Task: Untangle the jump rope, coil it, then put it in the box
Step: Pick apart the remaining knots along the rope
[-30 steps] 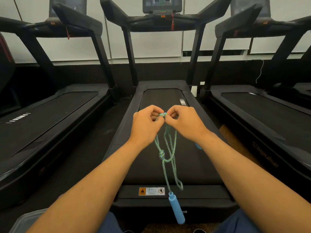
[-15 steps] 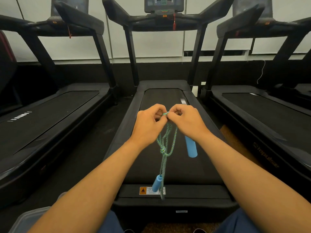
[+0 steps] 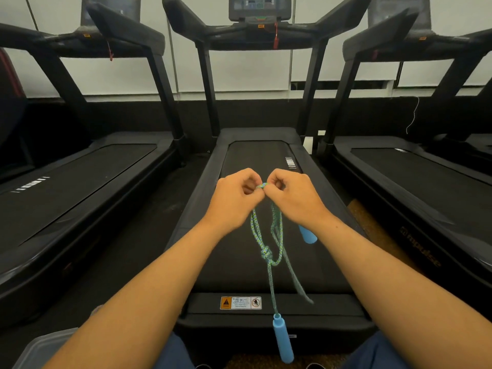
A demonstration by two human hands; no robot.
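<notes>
Above a black treadmill belt (image 3: 255,161), both hands pinch the jump rope (image 3: 269,251).

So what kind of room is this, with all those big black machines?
Most likely a gym. Treadmills stand side by side: middle treadmill, left treadmill, right treadmill. The hands hold a jump rope.

left grip (image 3: 237,198), right grip (image 3: 292,197) pinched together, raised
</notes>
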